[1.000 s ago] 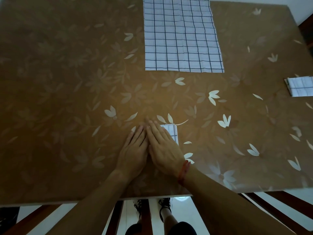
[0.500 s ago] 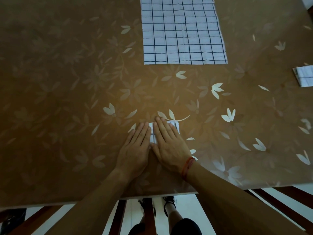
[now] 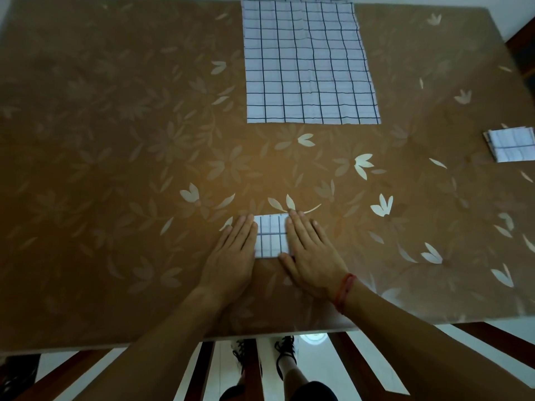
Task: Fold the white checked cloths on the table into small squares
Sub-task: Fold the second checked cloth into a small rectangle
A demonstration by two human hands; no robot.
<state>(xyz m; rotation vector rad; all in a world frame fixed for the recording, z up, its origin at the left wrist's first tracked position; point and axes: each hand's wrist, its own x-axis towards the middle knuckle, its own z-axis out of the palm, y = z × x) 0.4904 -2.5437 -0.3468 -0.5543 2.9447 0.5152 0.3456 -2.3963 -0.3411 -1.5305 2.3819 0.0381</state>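
Observation:
A small folded white checked cloth (image 3: pixel 271 236) lies near the table's front edge. My left hand (image 3: pixel 235 250) lies flat with straight fingers over its left side. My right hand (image 3: pixel 310 253), with a red string at the wrist, lies flat over its right side. The cloth's middle shows between the two hands. A large unfolded white checked cloth (image 3: pixel 309 62) lies spread flat at the far middle of the table. Another folded checked cloth (image 3: pixel 511 144) sits at the right edge of the view.
The brown table (image 3: pixel 115 169) has a glossy cover printed with pale flowers. Its front edge runs just below my wrists. Dark wooden rails (image 3: pixel 373 369) and my feet on a white floor show beneath it.
My hands have slid apart, left hand leftward and right hand rightward, uncovering the middle of the small folded cloth they covered before.

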